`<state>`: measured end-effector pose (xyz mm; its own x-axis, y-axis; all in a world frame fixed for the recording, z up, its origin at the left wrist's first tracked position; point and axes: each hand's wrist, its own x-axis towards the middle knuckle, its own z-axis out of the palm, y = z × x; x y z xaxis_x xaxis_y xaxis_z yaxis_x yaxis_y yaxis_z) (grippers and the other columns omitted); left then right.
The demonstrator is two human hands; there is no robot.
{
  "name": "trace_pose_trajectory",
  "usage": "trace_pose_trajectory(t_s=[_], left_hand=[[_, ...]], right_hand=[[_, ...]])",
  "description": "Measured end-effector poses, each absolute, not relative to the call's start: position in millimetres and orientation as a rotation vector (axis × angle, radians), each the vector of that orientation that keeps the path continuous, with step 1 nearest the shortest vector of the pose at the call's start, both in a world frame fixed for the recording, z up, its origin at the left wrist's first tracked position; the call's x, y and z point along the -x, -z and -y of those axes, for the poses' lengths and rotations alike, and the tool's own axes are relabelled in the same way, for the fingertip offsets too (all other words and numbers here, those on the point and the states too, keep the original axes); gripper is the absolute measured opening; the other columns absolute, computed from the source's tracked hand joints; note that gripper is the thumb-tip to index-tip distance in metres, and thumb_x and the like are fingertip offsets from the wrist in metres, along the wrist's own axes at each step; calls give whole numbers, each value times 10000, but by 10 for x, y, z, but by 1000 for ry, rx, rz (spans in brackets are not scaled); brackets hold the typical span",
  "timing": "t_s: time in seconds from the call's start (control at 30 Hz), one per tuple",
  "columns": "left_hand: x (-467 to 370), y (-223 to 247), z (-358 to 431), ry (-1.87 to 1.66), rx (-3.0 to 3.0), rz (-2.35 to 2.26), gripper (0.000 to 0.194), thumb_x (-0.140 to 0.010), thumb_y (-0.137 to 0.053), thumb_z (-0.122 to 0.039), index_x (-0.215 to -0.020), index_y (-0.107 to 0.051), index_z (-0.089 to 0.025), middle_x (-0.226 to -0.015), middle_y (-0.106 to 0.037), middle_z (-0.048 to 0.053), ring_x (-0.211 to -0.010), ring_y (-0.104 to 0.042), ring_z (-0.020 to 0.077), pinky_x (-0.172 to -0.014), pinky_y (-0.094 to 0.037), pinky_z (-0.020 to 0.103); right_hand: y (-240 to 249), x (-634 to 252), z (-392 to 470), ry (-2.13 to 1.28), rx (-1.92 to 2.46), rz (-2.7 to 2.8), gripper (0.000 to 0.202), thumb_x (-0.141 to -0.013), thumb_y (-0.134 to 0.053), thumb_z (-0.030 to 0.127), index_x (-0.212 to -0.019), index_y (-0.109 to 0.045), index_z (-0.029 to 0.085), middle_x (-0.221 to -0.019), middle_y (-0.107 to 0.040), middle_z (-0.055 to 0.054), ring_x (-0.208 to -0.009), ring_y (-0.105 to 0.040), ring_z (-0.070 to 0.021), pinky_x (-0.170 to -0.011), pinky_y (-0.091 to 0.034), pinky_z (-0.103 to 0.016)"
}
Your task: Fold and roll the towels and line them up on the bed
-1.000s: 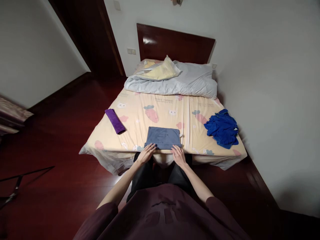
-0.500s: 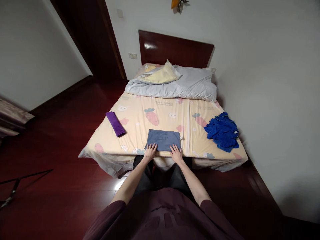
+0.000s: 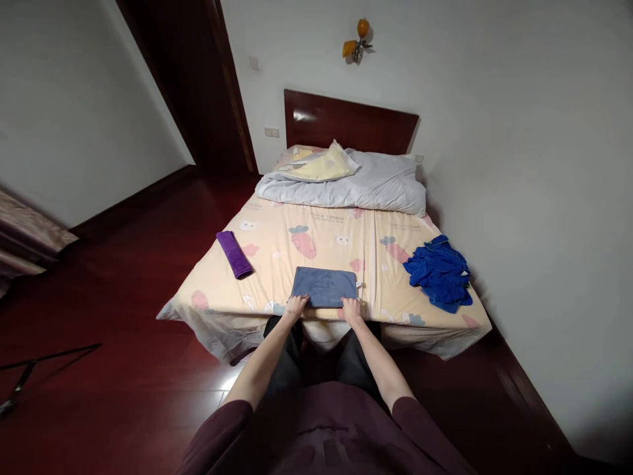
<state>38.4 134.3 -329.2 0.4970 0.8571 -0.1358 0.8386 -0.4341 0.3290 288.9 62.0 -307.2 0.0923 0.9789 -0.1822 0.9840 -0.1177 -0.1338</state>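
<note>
A grey-blue towel [image 3: 325, 286], folded into a flat rectangle, lies near the front edge of the bed. My left hand [image 3: 297, 306] is closed on its near left corner, fingers curled over the edge. The near right corner is gripped the same way by my right hand [image 3: 351, 308]. A small white tag sticks out from the towel's right side. To the left lies a purple towel [image 3: 234, 254], folded into a narrow strip. On the right side of the bed is a crumpled heap of blue cloth [image 3: 439, 272].
The bed [image 3: 277, 277] has a cream sheet with carrot prints. A bunched grey-white quilt [image 3: 386, 181] lies by the dark wooden headboard [image 3: 346, 122]. White wall [image 3: 534, 198] borders the right side. A thin black stand [image 3: 30, 369] is on the floor at left.
Both hands have gone from lying flat with fingers stretched on the grey-blue towel to curling round its near corners. The view has tilted up slightly.
</note>
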Motion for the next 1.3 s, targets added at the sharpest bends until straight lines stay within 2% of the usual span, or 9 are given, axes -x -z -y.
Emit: trace_pose_trajectory(t_s=[0.23, 0.4, 0.5, 0.63, 0.73, 0.83, 0.97, 1.13, 1.3], left_hand=[[-219, 3310, -1292, -68, -2312, -1358, 436, -817, -632, -146, -1223, -722, -277, -1044, -743, 150, -1055, -701, 314, -979, -507, 455], [-31, 3317, -1421, -167, -2191, -1321, 379, -738, -672, -193, -1097, -765, -271, -1050, -773, 104, -1037, -720, 287, -974, -529, 402], [95, 3331, -1476, -282, -2085, -1321, 337, -718, -693, -215, -1042, -773, -257, -1078, -782, 76, -1068, -719, 269, -983, -530, 350], [215, 3412, -1422, -472, -1938, -1357, 344, -732, -709, -302, -1064, -752, -219, -1074, -782, 67, -1057, -719, 257, -962, -546, 340], [252, 3506, -1358, -590, -1846, -1395, 337, -781, -663, -380, -1039, -724, -173, -975, -772, 75, -954, -722, 244, -876, -574, 346], [254, 3587, -1330, -671, -1778, -1418, 318, -845, -581, -452, -914, -684, -159, -834, -727, 65, -833, -697, 220, -772, -574, 326], [235, 3655, -1330, -758, -1722, -1445, 347, -881, -521, -509, -804, -604, -181, -722, -641, 29, -752, -650, 192, -716, -547, 303], [238, 3699, -1308, -809, -1695, -1482, 300, -894, -505, -488, -820, -561, -203, -729, -605, 14, -755, -626, 187, -719, -533, 298], [254, 3704, -1301, -789, -1703, -1515, 279, -897, -503, -476, -800, -529, -215, -753, -601, 21, -781, -625, 194, -759, -523, 306]], right_hand=[[3086, -3001, -483, 412, -2303, -2071, 371, -901, -673, 221, -1268, -718, 227, -1112, -760, -148, -1126, -697, -290, -1079, -380, -419], [3100, -3122, -490, 451, -2366, -2048, 362, -909, -646, 239, -1263, -717, 244, -1176, -758, -124, -1166, -686, -266, -1056, -431, -389], [3182, -3233, -494, 594, -2531, -2053, 353, -874, -682, 264, -1222, -736, 258, -1172, -768, -94, -1137, -704, -255, -1002, -485, -355], [3370, -3396, -435, 910, -2834, -2122, 302, -821, -737, 347, -1093, -760, 220, -1114, -781, -82, -1069, -727, -254, -926, -544, -338], [3473, -3461, -405, 1021, -2981, -2160, 349, -821, -710, 431, -1044, -752, 165, -1053, -783, -108, -1019, -731, -265, -897, -560, -352], [3503, -3461, -439, 993, -3055, -2092, 389, -839, -665, 491, -1008, -746, 150, -1006, -782, -117, -970, -726, -272, -859, -564, -360], [3518, -3447, -493, 928, -3045, -2026, 419, -875, -618, 523, -1029, -738, 153, -929, -773, -98, -883, -719, -258, -811, -559, -346], [3537, -3470, -438, 891, -2987, -2048, 428, -942, -579, 503, -1182, -714, 175, -1003, -770, -101, -966, -721, -258, -853, -547, -334], [3497, -3489, -415, 776, -2972, -1992, 397, -948, -611, 492, -1181, -720, 189, -1062, -764, -114, -1027, -710, -259, -863, -527, -310]])
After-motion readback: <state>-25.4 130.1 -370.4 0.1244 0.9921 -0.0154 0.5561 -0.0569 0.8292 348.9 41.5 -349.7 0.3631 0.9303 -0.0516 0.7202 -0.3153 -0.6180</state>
